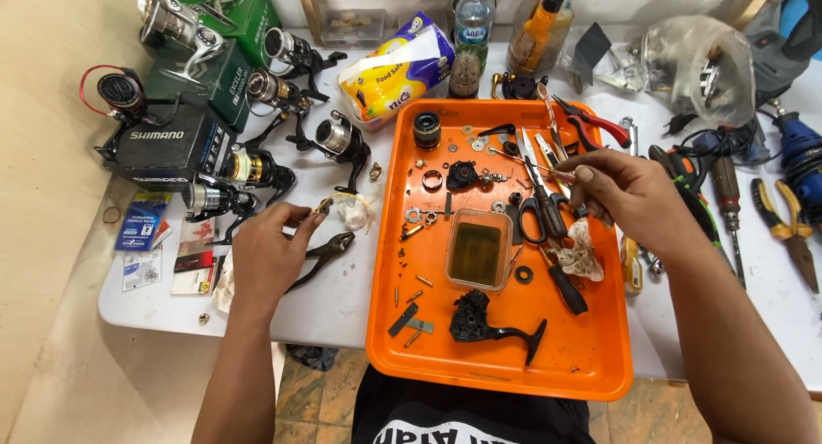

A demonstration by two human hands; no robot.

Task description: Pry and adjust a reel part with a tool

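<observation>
Over the orange tray (599, 358), the right hand (629, 196) pinches a thin tool (548, 167) above loose reel parts; beside it on the worktop (342, 298), left hand (270, 251) fingers pinch a small brass part (323, 206), keeping pieces contained.

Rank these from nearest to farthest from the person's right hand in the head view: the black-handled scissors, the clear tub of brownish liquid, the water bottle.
Measured from the right hand:
1. Black-handled scissors, on the orange tray just to the left of the hand in the picture.
2. Clear tub of brownish liquid, mid-tray, farther left.
3. Water bottle, upright at the back of the table, well beyond the tray.
</observation>
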